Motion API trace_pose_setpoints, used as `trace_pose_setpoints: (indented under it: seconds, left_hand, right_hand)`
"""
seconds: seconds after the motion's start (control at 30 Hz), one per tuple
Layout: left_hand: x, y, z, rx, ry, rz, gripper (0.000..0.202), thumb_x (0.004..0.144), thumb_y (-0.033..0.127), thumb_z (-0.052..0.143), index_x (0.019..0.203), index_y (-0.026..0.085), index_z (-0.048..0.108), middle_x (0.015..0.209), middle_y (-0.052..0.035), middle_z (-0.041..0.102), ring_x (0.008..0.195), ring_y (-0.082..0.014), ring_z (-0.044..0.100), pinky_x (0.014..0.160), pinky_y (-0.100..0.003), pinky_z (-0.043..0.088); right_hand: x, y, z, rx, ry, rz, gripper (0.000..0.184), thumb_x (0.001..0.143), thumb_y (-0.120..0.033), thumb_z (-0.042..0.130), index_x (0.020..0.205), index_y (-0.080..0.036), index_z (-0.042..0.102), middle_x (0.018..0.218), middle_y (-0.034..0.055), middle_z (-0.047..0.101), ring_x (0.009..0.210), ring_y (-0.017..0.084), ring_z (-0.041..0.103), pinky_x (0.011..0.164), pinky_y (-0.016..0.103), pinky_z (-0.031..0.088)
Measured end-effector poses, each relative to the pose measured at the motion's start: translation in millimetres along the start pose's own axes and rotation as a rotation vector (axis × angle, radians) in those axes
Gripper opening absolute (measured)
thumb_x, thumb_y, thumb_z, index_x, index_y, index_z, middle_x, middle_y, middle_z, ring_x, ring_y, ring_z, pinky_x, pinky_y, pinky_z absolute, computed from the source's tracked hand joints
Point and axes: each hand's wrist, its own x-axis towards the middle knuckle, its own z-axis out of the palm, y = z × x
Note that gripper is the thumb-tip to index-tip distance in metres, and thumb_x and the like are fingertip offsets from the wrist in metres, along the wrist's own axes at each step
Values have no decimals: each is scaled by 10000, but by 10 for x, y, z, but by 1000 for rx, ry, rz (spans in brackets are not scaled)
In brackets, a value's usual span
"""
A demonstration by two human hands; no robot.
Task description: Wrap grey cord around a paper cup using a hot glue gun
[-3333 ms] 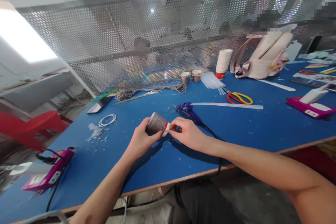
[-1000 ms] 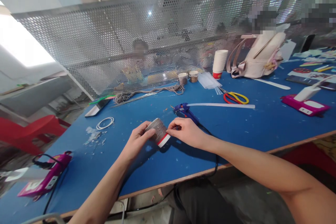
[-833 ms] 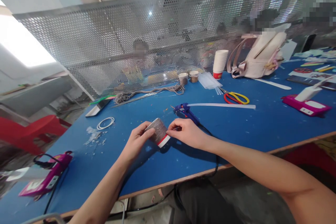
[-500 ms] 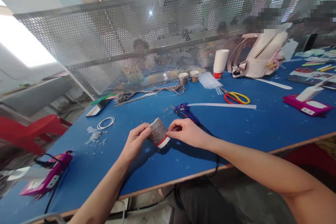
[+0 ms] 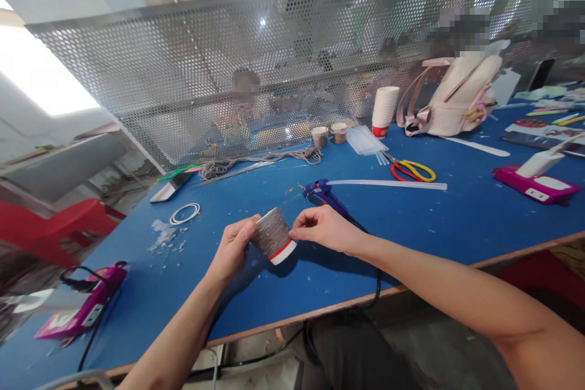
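My left hand (image 5: 234, 248) grips a paper cup (image 5: 275, 236) from its left side, with thumb and fingers about it. Grey cord is wound round most of the cup, while a red band and a white strip stay bare at its lower end. The cup is tilted above the table. At its right side, my right hand (image 5: 325, 228) is closed in a pinch on what looks like the cord's thin loose end, mostly hidden by the fingers. Just beyond the right hand lies a blue glue gun (image 5: 325, 194) with a long clear glue stick (image 5: 388, 184) in it.
Behind are grey cord (image 5: 256, 163), two small wrapped cups (image 5: 329, 134), stacked paper cups (image 5: 385, 111), scissors (image 5: 414, 170) and a backpack (image 5: 450, 100). A white cord ring (image 5: 184, 214) and scraps lie left. Magenta power strips (image 5: 95, 304) sit at both sides. A perforated screen (image 5: 205, 73) borders the table.
The cup has turned slightly in my left hand, showing more of its wound side, and the left hand has shifted a little left. My right hand keeps its pinch beside the cup.
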Motion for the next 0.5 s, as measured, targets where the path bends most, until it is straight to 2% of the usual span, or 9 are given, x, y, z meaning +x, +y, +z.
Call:
trace_pose_setpoints:
  seconds: [0.17,0.37,0.5]
  left_hand:
    - [7,23,36,-65,17,-115,552,596,691,678,598,139,667,549,-10,564,553,-136,435,559,-264,360]
    - [23,17,55,-90,38,-106,502,604,617,722,523,135,607,545,-1,546,554,-119,427,576,-256,358]
    - [14,46,65,-110,63,-136,527,562,636,733,535,124,612,529,1,540,533,-114,422,534,-249,328]
  right_hand:
    - [0,10,14,7,-13,-16,214,676,-340,701,639,-148,614,605,-34,554,566,85,444,565,237,346]
    - [-22,-40,4,6,0,-55,241,704,-362,685,641,-150,588,564,-52,488,533,72,385,523,226,310]
    - [-24,-35,18,-9,9,-59,251,707,-365,693,640,-148,584,563,-51,494,532,69,387,519,219,322]
